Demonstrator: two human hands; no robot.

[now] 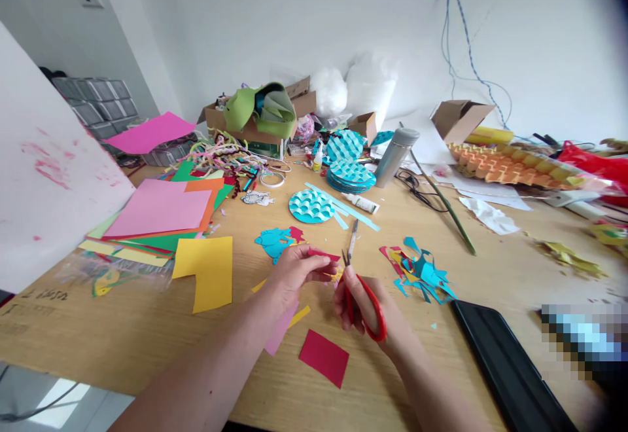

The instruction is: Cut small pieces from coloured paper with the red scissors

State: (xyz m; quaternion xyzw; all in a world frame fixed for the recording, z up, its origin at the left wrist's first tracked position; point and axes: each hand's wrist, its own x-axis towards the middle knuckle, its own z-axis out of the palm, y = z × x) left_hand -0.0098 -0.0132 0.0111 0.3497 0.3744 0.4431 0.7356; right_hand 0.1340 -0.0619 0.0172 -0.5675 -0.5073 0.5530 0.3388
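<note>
My left hand [300,271] is closed in a pinch on a small piece of red paper [326,256]. Red-handled scissors [377,317] are gripped in my right hand [364,304], their blades pointing up beside the paper's right end. Whether the blades touch the paper I cannot tell. Below my hands lies a red paper rectangle [324,358], and a pink paper strip [282,330] sits partly under my left wrist. Just beyond my left hand are blue fish cutouts [273,242]. A pen-like tool [352,239] lies behind the scissor tips.
Blue and red paper scraps [426,275] lie at right, near a black tablet-like slab [505,360]. Yellow paper [213,268] and a stack of coloured sheets [157,213] are at left. Farther back stand a woven blue disc [311,205], a glue bottle [362,203] and a steel flask [396,157].
</note>
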